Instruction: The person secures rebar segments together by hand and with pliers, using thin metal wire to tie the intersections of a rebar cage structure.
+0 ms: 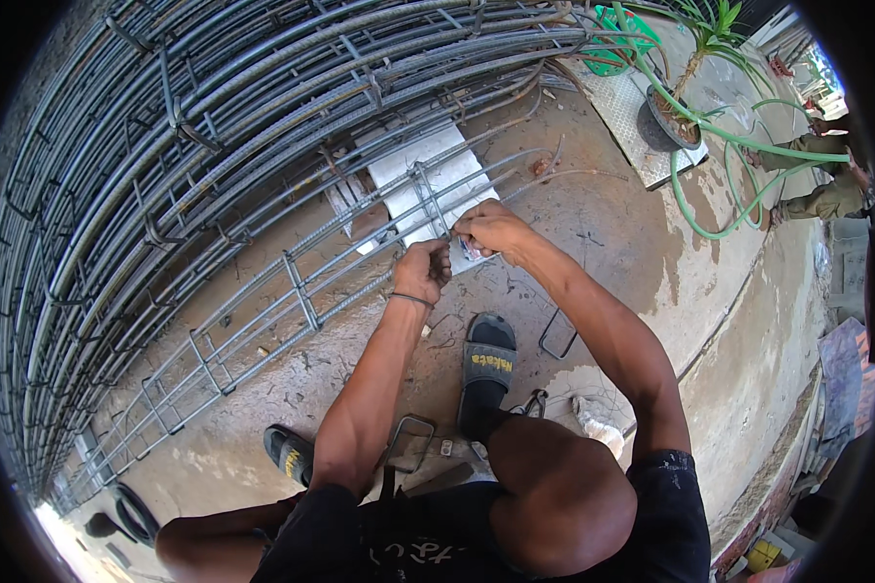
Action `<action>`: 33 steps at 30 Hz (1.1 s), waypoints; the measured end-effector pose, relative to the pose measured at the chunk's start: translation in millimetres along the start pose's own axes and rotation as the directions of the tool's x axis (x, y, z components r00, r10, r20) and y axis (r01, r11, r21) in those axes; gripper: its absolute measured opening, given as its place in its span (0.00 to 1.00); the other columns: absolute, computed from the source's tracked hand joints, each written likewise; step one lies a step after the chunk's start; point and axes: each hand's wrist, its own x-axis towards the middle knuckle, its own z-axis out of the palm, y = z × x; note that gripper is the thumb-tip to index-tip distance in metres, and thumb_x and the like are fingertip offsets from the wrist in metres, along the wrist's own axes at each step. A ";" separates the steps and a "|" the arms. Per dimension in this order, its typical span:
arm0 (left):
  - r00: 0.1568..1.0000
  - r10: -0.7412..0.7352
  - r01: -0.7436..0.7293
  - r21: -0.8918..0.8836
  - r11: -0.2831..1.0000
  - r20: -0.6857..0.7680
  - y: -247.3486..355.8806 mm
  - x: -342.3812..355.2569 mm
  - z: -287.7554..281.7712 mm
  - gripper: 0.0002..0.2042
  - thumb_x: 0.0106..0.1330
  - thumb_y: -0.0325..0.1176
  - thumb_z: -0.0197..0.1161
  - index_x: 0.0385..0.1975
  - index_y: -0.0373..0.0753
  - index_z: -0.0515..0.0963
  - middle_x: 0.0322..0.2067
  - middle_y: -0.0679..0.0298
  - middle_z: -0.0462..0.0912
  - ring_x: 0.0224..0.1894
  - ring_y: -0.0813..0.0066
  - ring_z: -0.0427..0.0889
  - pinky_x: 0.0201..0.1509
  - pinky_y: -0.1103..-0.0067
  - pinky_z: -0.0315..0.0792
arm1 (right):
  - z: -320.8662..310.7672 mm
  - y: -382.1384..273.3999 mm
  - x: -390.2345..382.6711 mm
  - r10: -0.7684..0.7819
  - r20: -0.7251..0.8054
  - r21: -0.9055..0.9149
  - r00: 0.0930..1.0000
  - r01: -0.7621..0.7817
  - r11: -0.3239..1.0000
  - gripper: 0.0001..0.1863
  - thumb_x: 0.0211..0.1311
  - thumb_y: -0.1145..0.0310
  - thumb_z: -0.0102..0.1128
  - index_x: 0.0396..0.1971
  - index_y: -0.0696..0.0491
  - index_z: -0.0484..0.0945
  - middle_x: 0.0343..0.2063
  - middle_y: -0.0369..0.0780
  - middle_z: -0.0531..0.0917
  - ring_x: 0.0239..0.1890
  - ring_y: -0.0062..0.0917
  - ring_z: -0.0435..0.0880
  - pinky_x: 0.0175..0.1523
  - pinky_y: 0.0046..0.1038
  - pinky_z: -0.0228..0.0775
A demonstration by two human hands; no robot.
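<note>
Curling at slim, ribbed-grey rebar cage (301, 291): left hand (424, 270), right hand (493, 229), exact grasp unclear.

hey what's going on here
A person has their left hand and right hand close together at the near side of a slim steel rebar cage, by one of its stirrups. What the fingers grip is too small to tell. The cage lies partly over a white slab, beside a large stack of rebar.
</note>
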 end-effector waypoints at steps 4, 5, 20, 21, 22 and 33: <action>0.992 0.101 -0.084 0.197 0.977 -0.075 7.8 -0.6 9.3 0.05 0.58 0.29 0.60 0.24 0.35 0.77 0.18 0.66 0.76 0.16 0.78 0.71 0.18 0.83 0.64 | 17.6 5.1 -18.6 -0.024 -0.058 0.044 0.998 0.026 0.999 0.10 0.63 0.68 0.53 0.25 0.57 0.76 0.18 0.32 0.72 0.18 0.13 0.66 0.17 0.19 0.54; 0.988 0.141 -0.117 0.283 0.952 -0.067 12.2 -2.2 11.2 0.05 0.58 0.29 0.60 0.23 0.34 0.77 0.17 0.66 0.76 0.16 0.79 0.71 0.17 0.83 0.63 | 18.1 9.3 -21.4 -0.022 -0.015 0.164 1.000 0.024 0.986 0.10 0.63 0.68 0.53 0.26 0.57 0.76 0.18 0.32 0.72 0.18 0.13 0.66 0.18 0.18 0.54; 0.314 0.605 -0.763 0.574 -0.299 0.732 31.1 -1.8 -7.9 0.06 0.54 0.27 0.65 0.25 0.31 0.76 0.25 0.50 0.78 0.29 0.50 0.78 0.31 0.66 0.69 | 5.0 17.7 -22.2 -0.083 0.020 0.520 0.996 0.060 0.852 0.06 0.62 0.72 0.57 0.29 0.59 0.77 0.22 0.35 0.77 0.19 0.14 0.68 0.19 0.17 0.60; 0.304 0.630 -0.766 0.577 -0.285 0.715 28.0 -0.1 -9.3 0.05 0.54 0.26 0.64 0.25 0.31 0.77 0.25 0.51 0.78 0.28 0.53 0.78 0.31 0.67 0.70 | 5.0 18.2 -24.2 -0.091 0.015 0.542 0.996 0.069 0.838 0.07 0.62 0.72 0.57 0.29 0.59 0.77 0.22 0.35 0.77 0.19 0.14 0.69 0.20 0.17 0.60; 0.298 0.649 -0.769 0.579 -0.270 0.700 24.0 0.6 -10.2 0.05 0.53 0.25 0.64 0.25 0.31 0.77 0.25 0.53 0.78 0.28 0.56 0.78 0.32 0.69 0.70 | 5.5 21.1 -26.5 -0.096 0.007 0.568 0.995 0.075 0.820 0.07 0.62 0.72 0.57 0.29 0.60 0.77 0.22 0.35 0.77 0.19 0.14 0.69 0.20 0.17 0.61; 0.428 0.735 -0.769 0.639 -0.010 0.526 11.7 13.9 -9.7 0.02 0.55 0.24 0.62 0.25 0.32 0.78 0.23 0.54 0.80 0.26 0.63 0.80 0.31 0.73 0.71 | 62.6 71.3 -25.1 -0.641 -0.454 -0.278 0.618 0.586 0.761 0.07 0.58 0.73 0.59 0.34 0.58 0.78 0.25 0.45 0.78 0.26 0.34 0.76 0.33 0.32 0.66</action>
